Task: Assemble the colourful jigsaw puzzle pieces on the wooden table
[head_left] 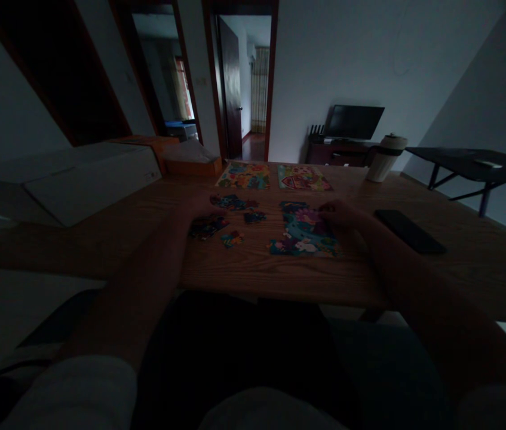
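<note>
On the wooden table (pixel 244 269) lies a partly assembled colourful jigsaw (pixel 304 234). My right hand (pixel 340 215) rests at its upper right edge, fingers curled against the pieces; the dim light hides whether it grips one. My left hand (pixel 201 205) reaches toward several loose puzzle pieces (pixel 230 203), with a dark cluster of pieces (pixel 207 227) and a single piece (pixel 232 239) just below it. Its fingers are too dark to read. Two finished puzzle pictures (pixel 244 176) (pixel 303 178) lie at the table's far side.
A black phone (pixel 409 232) lies right of my right arm. A white tumbler (pixel 385 158) stands at the far right. A white box (pixel 86 176) and an orange box (pixel 190 161) sit at the far left. A dark side table (pixel 477 164) stands beyond.
</note>
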{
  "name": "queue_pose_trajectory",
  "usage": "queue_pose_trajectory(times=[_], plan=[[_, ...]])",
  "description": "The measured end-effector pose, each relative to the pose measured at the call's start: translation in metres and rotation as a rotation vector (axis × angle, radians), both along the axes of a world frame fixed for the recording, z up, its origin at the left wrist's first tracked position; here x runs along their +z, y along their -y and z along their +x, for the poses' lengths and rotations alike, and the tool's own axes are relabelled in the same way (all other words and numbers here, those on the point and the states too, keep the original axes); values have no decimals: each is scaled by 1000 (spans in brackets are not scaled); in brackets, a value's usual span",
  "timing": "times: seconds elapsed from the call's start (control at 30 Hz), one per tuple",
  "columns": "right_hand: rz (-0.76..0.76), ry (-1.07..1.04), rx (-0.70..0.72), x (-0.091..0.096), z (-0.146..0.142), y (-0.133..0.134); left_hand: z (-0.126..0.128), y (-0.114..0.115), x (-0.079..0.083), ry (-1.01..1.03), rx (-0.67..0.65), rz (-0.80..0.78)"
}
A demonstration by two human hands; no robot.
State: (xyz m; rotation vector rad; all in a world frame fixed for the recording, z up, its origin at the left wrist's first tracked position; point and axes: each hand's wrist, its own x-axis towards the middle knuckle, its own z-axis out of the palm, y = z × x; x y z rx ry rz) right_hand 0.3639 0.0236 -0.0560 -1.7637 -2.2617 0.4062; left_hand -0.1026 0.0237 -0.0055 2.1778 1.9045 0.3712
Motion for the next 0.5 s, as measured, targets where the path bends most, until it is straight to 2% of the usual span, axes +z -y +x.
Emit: queue_pose_trajectory(times=[0.1, 0.2, 0.4, 0.5], plan=[[-2, -15, -11, 0, -1, 1, 4, 1, 2, -59, 0, -44], [3, -27, -14, 0, -1, 2, 5, 3, 4, -24, 0, -28], [19, -10, -9, 2, -2, 4, 0, 5, 5, 159, -118, 168], [25, -10, -10, 2, -3, 5, 1, 6, 5, 179, -181, 279]])
